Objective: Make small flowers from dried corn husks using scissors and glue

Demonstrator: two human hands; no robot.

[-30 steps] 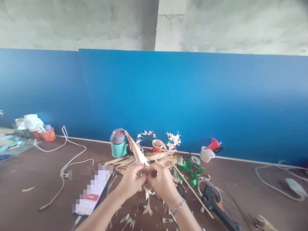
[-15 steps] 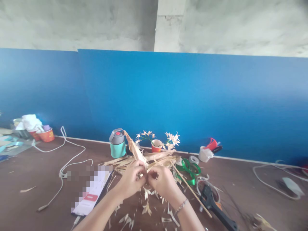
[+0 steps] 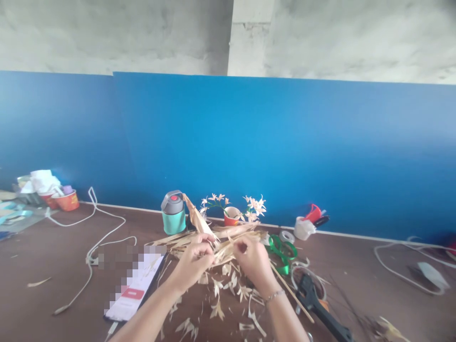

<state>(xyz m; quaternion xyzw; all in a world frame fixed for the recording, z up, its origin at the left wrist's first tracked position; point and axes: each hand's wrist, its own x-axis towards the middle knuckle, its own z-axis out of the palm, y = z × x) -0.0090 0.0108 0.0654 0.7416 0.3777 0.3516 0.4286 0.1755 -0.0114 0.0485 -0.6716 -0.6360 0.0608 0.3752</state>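
My left hand (image 3: 194, 262) is closed in a pinch over the heap of dried corn husks (image 3: 245, 230). Whatever its fingertips hold is too small to make out. A short gap to the right, my right hand (image 3: 253, 260) also pinches, thumb against forefinger, near a pale husk tip; what lies between its fingers cannot be told. Below the hands lie several small husk petals and flower shapes (image 3: 217, 311), along with loose scraps. Behind, sprays of pale flowers (image 3: 257, 205) on green stems lean out by a red paper cup (image 3: 231, 216).
Left of the hands lies a phone (image 3: 137, 285) with a cable; a teal jar (image 3: 174, 221) stands behind it. On the right are green ribbon (image 3: 283, 254), a white tape roll (image 3: 287, 237), a thin stick (image 3: 294, 297) and a black glue gun (image 3: 317, 304). White cables trail on both sides.
My hands have come apart: the right has moved right and slightly up, the left slightly left. More husk petals now show between and below them.
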